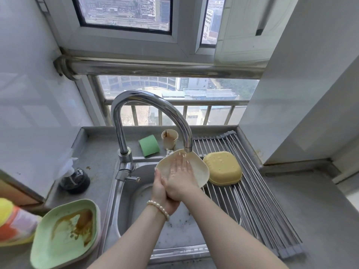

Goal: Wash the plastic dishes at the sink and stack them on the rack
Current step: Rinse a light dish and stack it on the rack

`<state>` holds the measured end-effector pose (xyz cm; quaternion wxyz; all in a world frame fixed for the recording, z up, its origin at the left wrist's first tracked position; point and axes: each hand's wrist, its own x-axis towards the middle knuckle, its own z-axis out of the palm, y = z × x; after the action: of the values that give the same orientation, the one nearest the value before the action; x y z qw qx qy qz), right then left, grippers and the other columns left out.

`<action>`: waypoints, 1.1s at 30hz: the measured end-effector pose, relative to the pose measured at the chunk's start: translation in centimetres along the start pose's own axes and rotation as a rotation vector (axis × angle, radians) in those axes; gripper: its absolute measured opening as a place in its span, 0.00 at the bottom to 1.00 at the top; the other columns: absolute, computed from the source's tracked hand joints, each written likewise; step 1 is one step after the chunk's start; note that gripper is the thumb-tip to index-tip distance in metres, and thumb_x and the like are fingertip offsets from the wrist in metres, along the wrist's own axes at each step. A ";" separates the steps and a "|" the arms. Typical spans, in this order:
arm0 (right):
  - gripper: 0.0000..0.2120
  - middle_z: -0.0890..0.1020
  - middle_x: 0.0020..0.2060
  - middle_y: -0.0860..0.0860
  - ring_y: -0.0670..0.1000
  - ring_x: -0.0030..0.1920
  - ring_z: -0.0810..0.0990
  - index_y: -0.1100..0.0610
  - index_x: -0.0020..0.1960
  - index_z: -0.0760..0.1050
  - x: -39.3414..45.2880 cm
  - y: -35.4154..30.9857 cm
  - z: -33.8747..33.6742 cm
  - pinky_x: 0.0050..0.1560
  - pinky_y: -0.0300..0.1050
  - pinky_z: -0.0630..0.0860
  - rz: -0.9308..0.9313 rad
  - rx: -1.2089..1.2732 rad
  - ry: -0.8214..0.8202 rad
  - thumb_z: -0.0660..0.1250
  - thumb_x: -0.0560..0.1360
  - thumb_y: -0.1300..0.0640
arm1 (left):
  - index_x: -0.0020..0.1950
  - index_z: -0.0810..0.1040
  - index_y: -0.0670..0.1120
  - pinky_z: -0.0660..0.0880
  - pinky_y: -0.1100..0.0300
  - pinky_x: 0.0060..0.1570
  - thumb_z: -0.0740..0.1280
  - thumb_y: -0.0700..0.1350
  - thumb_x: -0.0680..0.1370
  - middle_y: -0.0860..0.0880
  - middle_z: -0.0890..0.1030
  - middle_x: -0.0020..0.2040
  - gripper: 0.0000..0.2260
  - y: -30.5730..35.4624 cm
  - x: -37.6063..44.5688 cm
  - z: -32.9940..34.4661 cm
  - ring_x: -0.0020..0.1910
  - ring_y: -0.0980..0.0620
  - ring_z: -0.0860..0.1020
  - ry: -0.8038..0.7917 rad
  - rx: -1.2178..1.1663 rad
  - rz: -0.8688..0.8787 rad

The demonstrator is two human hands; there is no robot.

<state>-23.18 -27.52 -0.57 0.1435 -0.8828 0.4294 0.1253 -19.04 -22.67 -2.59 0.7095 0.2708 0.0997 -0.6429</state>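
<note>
Sponge (pixel 149 145): green, curled, on the ledge behind the sink, right of the tap's base.
Cup (pixel 169 139): beige, stained, upright just right of the sponge.
Jar (pixel 74 180): dark, plastic film bunched on top, on the left counter.
Bottle (pixel 14 223): yellow and orange, at the left edge.
Window (pixel 124 13): city buildings beyond.
Railing (pixel 174 113): bars across the lower pane.

A polished, mirror-bright metal finish is being shown by the faucet (pixel 136 113). The sink (pixel 134 208) is being seen as brushed, duller steel. At 3 o'clock of it, the rack (pixel 258 206) is being made up of smooth metal rods. Matt plastic is being presented by the cream plate (pixel 198 167), the yellow bowl (pixel 223 167) and the stained green plate (pixel 64 233).
</note>
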 end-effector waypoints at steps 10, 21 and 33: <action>0.29 0.49 0.78 0.55 0.50 0.77 0.44 0.57 0.78 0.45 -1.1 -0.9 0.9 0.75 0.43 0.38 -0.326 0.328 -0.093 0.49 0.79 0.61 | 0.52 0.76 0.45 0.73 0.55 0.45 0.59 0.56 0.80 0.49 0.81 0.36 0.15 2.0 0.8 -0.2 0.37 0.51 0.80 0.169 0.093 0.183; 0.18 0.79 0.61 0.55 0.57 0.63 0.73 0.55 0.65 0.76 -3.9 0.9 3.3 0.66 0.49 0.67 -0.361 0.615 0.123 0.56 0.79 0.61 | 0.50 0.76 0.38 0.73 0.56 0.35 0.59 0.54 0.78 0.42 0.80 0.34 0.18 3.1 0.2 0.7 0.32 0.44 0.77 0.288 0.383 0.128; 0.22 0.83 0.54 0.53 0.59 0.62 0.78 0.59 0.50 0.84 -2.9 6.7 6.9 0.65 0.64 0.64 -0.318 -0.205 0.571 0.81 0.56 0.60 | 0.56 0.73 0.39 0.77 0.48 0.42 0.60 0.47 0.73 0.39 0.80 0.46 0.16 6.1 -0.8 0.3 0.44 0.39 0.79 0.414 0.701 -0.052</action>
<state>-30.92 -26.87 -6.93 -0.0544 -0.9481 0.2941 -0.1082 -13.34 -21.97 -0.44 0.5229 0.6172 0.0219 -0.5875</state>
